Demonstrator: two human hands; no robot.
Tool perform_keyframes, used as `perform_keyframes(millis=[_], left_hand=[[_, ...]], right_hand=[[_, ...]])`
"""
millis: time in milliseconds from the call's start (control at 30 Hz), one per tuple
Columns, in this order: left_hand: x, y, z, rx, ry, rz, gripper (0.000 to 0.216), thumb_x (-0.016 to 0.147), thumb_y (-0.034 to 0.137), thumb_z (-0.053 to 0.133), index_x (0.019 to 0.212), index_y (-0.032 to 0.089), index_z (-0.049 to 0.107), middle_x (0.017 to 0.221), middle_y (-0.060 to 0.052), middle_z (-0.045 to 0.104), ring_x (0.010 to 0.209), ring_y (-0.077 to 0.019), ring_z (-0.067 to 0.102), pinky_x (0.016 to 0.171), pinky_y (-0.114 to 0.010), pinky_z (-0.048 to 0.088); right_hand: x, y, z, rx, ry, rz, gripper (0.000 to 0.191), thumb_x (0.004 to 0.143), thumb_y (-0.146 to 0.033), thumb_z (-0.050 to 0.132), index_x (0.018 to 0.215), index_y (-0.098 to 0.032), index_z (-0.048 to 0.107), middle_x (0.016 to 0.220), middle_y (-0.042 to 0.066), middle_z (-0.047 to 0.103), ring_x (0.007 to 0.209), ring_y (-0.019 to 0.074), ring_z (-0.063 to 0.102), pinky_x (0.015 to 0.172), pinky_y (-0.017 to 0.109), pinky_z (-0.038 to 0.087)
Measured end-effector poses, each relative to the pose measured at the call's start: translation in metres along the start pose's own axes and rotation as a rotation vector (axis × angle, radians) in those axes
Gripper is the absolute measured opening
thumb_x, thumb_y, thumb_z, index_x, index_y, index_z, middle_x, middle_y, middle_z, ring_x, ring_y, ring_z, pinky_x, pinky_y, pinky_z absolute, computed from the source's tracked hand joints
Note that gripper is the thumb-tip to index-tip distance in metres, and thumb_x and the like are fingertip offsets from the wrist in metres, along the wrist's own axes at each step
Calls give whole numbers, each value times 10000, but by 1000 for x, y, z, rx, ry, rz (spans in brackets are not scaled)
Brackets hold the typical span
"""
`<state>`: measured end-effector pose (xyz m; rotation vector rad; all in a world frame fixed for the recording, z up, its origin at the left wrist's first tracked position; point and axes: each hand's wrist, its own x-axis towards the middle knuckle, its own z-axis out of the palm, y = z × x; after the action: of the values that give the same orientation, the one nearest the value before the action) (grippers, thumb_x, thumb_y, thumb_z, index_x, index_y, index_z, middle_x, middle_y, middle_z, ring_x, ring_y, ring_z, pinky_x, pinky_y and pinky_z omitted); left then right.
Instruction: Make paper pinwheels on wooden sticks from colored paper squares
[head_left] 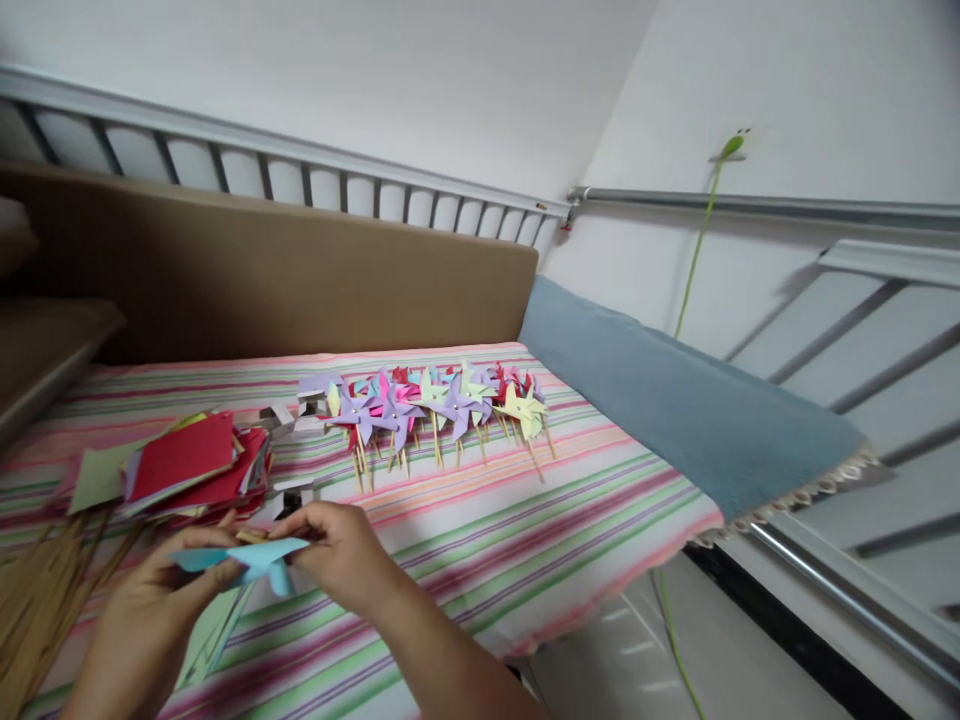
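A light blue paper pinwheel (262, 555) with folded blades is between my two hands, above the striped cloth. My left hand (146, 610) is closed on its left side, thumb pressed against the paper. My right hand (337, 550) pinches at the far side, on a short visible piece of wooden stick (252, 537) beside the pinwheel's middle; the fingertips are partly hidden. Below the pinwheel lie pale green paper (202, 635) and some thin strips. A stack of coloured paper squares (184, 460), red on top, lies just beyond my left hand.
Finished pinwheels on sticks (457, 400) lie in a row farther back. Small opened boxes (292, 495) sit near the paper stack. Many wooden sticks (37, 600) are bundled at the left. A brown board (300, 275) stands behind; blue fabric (645, 390) hangs at the right.
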<state>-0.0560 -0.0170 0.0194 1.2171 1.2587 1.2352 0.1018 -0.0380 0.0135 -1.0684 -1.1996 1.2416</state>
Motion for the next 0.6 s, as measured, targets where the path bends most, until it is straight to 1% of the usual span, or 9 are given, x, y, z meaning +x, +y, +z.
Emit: perform_keyframes(millis=[33,100,167,200,233,300,367,467,600], left_hand=[[-2,-1,1,-32,5,-18,357,408,354,821,658,199,620,688,-8,684,683,-192,615,624,-267,515],[-6,-4,3,-77,-7,-47,377,433,354,819,705,197,610,659,5,669,626,-173,593,577,-256,494],[-12,-5,8,-79,-76,-77,397,453,330,820,751,192,597,636,18,651,591,-163,573,547,-252,469],[-16,-3,11,-83,-96,-87,407,461,322,819,774,192,593,634,21,646,582,-160,567,539,-251,458],[-21,-1,15,-90,-116,-96,412,479,319,812,803,190,593,651,16,650,591,-162,569,547,-253,453],[-31,8,24,-106,-95,-93,428,497,317,798,849,177,598,678,2,654,605,-165,573,565,-262,446],[-43,18,33,-101,-61,-88,479,478,283,802,890,150,597,680,0,650,601,-160,573,575,-265,433],[-59,30,42,-120,-81,-100,503,463,255,797,904,124,595,691,-5,652,605,-151,578,591,-268,430],[-75,38,49,-82,-97,-74,488,479,253,781,910,119,595,741,-25,661,632,-153,592,607,-271,443]], right_hand=[[-5,0,-4,-2,-16,13,231,667,-181,645,887,-195,713,821,16,716,768,163,660,717,263,504],[-18,1,-15,-53,-21,35,254,663,-183,651,909,-191,710,812,17,718,756,162,659,705,261,507],[-34,3,-27,-174,22,48,245,663,-141,625,888,-182,714,773,15,713,720,154,652,661,243,502],[-42,5,-33,-259,60,40,236,650,-128,631,862,-186,717,760,6,710,701,143,646,660,231,493],[-51,6,-39,-288,74,42,223,635,-118,641,836,-176,719,739,9,706,681,145,640,646,232,487],[-67,9,-47,-316,81,39,182,652,-133,634,809,-163,720,691,16,696,632,147,628,597,233,473],[-83,9,-51,-337,86,23,161,662,-148,634,799,-163,718,690,20,693,631,151,623,592,236,465],[-102,7,-53,-379,104,-15,115,658,-149,638,745,-168,712,691,24,679,648,157,610,623,249,456],[-120,5,-58,-444,157,-57,84,655,-145,630,678,-176,706,690,34,651,676,173,591,648,270,436]])
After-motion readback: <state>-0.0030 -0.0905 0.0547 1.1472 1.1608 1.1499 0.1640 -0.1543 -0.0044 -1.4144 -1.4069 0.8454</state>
